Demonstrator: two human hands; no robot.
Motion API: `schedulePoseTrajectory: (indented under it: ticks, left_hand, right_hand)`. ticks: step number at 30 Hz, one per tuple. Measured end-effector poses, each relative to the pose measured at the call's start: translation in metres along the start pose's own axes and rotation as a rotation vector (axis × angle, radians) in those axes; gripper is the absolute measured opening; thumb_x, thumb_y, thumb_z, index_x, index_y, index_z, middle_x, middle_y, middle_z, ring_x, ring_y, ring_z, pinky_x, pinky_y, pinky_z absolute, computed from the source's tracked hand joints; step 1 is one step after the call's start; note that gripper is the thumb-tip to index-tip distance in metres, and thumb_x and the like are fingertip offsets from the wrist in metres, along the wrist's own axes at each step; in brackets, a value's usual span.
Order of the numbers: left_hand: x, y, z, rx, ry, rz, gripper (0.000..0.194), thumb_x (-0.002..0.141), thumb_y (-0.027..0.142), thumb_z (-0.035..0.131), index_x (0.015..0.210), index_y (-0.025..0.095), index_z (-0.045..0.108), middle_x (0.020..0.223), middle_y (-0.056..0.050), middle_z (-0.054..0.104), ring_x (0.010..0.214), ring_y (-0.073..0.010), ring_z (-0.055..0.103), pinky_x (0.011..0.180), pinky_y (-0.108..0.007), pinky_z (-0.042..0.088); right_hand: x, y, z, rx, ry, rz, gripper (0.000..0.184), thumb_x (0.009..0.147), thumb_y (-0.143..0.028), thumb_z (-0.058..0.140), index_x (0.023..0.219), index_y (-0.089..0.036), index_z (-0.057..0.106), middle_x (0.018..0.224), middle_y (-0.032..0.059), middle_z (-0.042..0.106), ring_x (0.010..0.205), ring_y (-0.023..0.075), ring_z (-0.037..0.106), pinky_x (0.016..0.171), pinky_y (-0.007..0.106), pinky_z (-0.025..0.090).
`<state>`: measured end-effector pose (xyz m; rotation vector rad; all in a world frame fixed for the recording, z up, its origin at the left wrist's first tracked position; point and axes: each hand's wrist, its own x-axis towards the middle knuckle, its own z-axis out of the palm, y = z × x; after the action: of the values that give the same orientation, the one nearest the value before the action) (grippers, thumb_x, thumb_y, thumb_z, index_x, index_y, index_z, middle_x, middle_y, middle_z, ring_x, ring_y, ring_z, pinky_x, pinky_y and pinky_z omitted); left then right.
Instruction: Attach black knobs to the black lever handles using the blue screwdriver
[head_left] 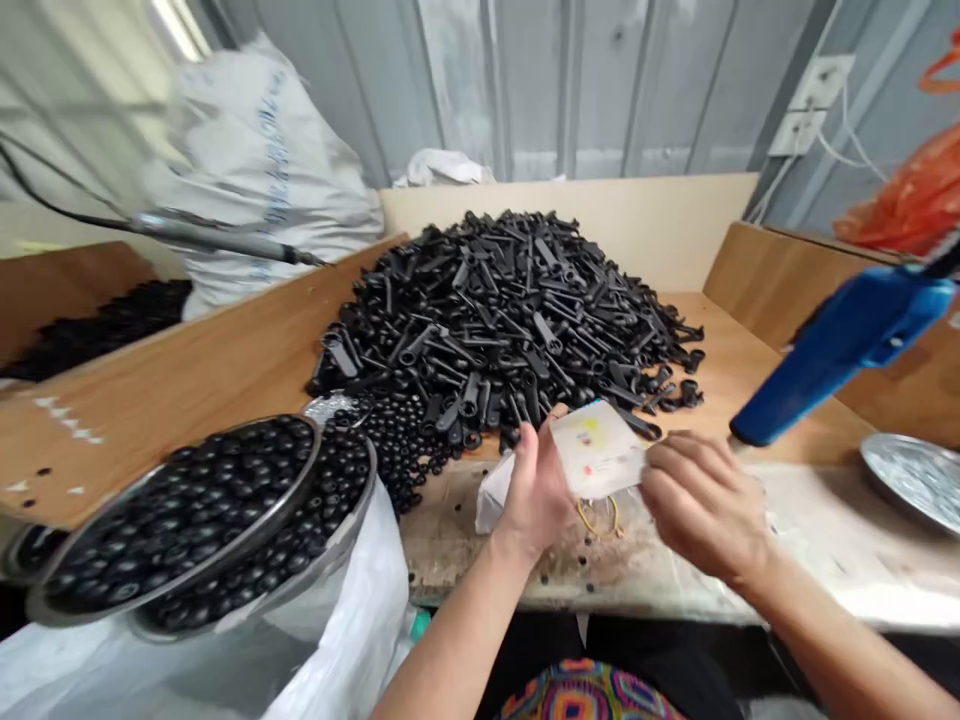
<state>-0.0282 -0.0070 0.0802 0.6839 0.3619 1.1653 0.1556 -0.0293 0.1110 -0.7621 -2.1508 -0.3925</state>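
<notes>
My left hand and my right hand both grip a small white packet with coloured print, held above the worn front of the workbench. The left fingers curl around its left edge, the right fingers pinch its right side. A yellow rubber band lies on the bench just below the packet. A crumpled white bit sits by my left wrist. Right behind the hands rises a large heap of black plastic parts.
Two stacked metal bowls of black beads rest on a white bag at the left, with loose beads spilled beside them. A blue tool hangs at the right, above a metal dish. A white sack stands behind.
</notes>
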Motion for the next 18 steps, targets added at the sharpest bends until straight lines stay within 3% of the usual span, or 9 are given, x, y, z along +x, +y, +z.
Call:
schedulePoseTrajectory:
  ticks: [3,6,11,18]
  left_hand:
    - [0.027,0.017,-0.006,-0.131,0.038,0.032,0.061,0.077,0.072,0.033,0.113,0.026,0.052,0.119,-0.007,0.058,0.1,-0.0285,0.059,0.079,-0.042,0.047]
    - [0.042,0.029,-0.021,-0.171,0.013,0.023,0.061,0.079,0.07,0.033,0.117,0.025,0.05,0.123,-0.01,0.055,0.094,-0.0277,0.062,0.078,-0.042,0.047]
    - [0.052,0.027,-0.043,-0.147,0.105,0.007,0.063,0.079,0.07,0.033,0.125,0.028,0.044,0.107,-0.008,0.062,0.083,-0.024,0.063,0.07,-0.04,0.048]
    - [0.051,0.017,-0.055,-0.149,0.188,-0.218,0.073,0.071,0.078,0.034,0.103,0.017,0.057,0.085,-0.01,0.067,0.071,-0.0265,0.065,0.063,-0.04,0.049]
  right_hand:
    - [0.015,0.009,0.046,-0.115,0.048,-0.216,0.017,0.083,-0.009,0.045,0.081,-0.018,0.06,0.086,0.0097,0.066,0.085,0.0216,0.058,0.081,0.041,0.046]
    - [0.012,0.016,0.075,-0.01,0.008,-0.233,0.019,0.082,-0.007,0.044,0.088,-0.016,0.06,0.094,0.0107,0.066,0.095,0.0234,0.058,0.079,0.039,0.049]
    - [0.005,0.032,0.087,0.24,-0.073,-0.075,0.032,0.079,-0.008,0.055,0.11,-0.015,0.055,0.11,0.0147,0.062,0.105,0.0247,0.055,0.084,0.039,0.05]
    - [-0.006,0.046,0.094,0.559,-0.159,0.113,0.048,0.079,-0.021,0.064,0.124,-0.016,0.048,0.113,0.0127,0.061,0.103,0.0216,0.058,0.084,0.035,0.05]
